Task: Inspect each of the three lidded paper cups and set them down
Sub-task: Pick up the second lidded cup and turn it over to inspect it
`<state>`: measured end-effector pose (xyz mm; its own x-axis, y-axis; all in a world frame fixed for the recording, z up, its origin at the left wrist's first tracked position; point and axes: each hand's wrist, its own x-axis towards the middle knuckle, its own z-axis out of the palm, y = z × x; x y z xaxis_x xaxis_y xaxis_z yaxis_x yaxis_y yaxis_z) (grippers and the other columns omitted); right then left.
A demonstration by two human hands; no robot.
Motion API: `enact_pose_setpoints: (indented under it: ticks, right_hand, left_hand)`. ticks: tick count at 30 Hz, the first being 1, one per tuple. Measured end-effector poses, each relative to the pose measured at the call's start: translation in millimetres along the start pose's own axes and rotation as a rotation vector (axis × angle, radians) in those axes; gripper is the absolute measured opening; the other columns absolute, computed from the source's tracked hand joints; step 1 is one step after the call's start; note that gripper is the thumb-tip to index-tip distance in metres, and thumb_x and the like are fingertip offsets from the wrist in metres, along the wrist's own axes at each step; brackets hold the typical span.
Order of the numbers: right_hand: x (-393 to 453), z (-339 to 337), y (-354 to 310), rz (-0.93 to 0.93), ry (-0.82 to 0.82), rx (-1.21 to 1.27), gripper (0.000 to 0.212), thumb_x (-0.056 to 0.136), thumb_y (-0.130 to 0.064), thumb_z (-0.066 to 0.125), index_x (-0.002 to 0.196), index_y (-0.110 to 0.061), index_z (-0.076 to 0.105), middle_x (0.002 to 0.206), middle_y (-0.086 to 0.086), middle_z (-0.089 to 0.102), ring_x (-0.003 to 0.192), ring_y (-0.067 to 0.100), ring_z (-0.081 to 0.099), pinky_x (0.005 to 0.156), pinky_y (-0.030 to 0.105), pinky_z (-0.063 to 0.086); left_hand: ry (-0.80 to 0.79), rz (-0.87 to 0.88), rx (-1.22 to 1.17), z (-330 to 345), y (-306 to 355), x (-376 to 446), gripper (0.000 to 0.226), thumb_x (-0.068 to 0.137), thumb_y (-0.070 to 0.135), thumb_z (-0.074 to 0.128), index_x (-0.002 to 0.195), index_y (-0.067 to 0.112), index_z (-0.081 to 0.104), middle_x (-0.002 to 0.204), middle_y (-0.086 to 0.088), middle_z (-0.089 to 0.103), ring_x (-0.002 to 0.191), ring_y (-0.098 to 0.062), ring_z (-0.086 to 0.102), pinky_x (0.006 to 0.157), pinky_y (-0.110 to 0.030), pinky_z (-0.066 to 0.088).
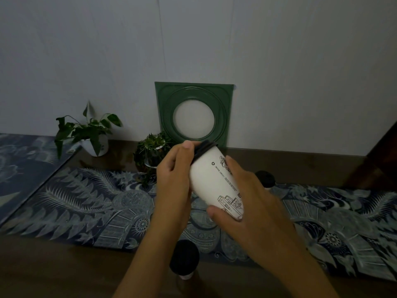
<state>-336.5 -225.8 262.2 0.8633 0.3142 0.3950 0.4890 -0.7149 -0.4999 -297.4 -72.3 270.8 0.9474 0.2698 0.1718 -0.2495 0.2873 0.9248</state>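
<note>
Tilting in mid-air over the cloth (86, 211), the held cup (212, 181) has its long axis running from the black lid (204, 147) at 11 o'clock down to its base at 5 o'clock. The left hand (171, 186) wraps the lid end, thumb on the lid rim; the right hand (247, 203) wraps the base end, thumb under the bottom edge. Both grips are closed round this one cup, so it lies between them, neither hand nearer.

Cups counted: three. One is held; one stands at 3 o'clock of it, just behind the right hand, only its dark lid (265, 178) showing; one stands at 6 o'clock, on the bare tabletop (64, 272) between the forearms, seen as a lid (184, 258) from above. Plants: two, at 9 to 10 o'clock. To set it down I judge the base must swing to 6 o'clock, upright.
</note>
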Motion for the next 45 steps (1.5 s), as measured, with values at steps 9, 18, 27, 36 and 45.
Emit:
enact_pose_setpoints:
  ticks: [9,18,27,36,45]
  right_hand:
    - [9.4,-15.7,12.2,0.261,-0.197,0.963,0.072,0.068,-0.044,0.072,0.136,-0.036,0.051,0.122,-0.007,0.069,0.104,0.015,0.070,0.077,0.030,0.061]
    - [9.6,-14.2,16.5,0.418,-0.298,1.227,0.056,0.079,-0.030,0.070,0.133,-0.020,0.055,0.112,0.010,0.073,0.085,0.025,0.075,0.062,0.029,0.060]
    - [2.2,1.5,5.8,0.105,-0.025,0.182,0.099,0.073,-0.055,0.073,0.153,-0.038,0.016,0.135,-0.010,0.049,0.110,0.008,0.053,0.088,0.033,0.052]
    - [6.0,-8.1,10.4,0.243,-0.103,0.548,0.083,0.064,-0.059,0.066,0.141,-0.049,0.037,0.125,-0.023,0.060,0.108,0.001,0.062,0.082,0.026,0.058]
    - [14.7,-20.1,21.6,0.304,0.028,0.629,0.056,0.060,-0.054,0.071,0.112,-0.036,0.063,0.099,-0.015,0.071,0.089,-0.008,0.066,0.061,0.008,0.053]
  left_hand:
    - [-0.115,0.070,-0.072,-5.4,4.2,-0.2,0.037,0.093,0.047,0.054,0.108,0.023,0.077,0.108,-0.004,0.079,0.095,-0.016,0.074,0.073,-0.026,0.060]
    - [-0.131,0.048,-0.058,-3.8,0.1,0.8,0.035,0.088,0.052,0.057,0.101,0.027,0.078,0.098,-0.002,0.079,0.088,-0.016,0.073,0.071,-0.029,0.061]
    - [-0.022,0.014,0.016,2.1,-5.2,4.7,0.035,0.076,0.059,0.062,0.087,0.030,0.078,0.090,-0.010,0.075,0.083,-0.024,0.068,0.072,-0.040,0.053]
    - [-0.139,0.075,0.100,-9.1,-9.6,13.2,0.037,0.089,0.060,0.057,0.104,0.034,0.078,0.103,-0.001,0.079,0.095,-0.018,0.075,0.077,-0.032,0.061]
    - [-0.185,0.058,0.169,-14.1,-19.3,17.7,0.031,0.088,0.056,0.054,0.111,0.046,0.073,0.110,0.006,0.076,0.098,-0.023,0.073,0.074,-0.041,0.063]
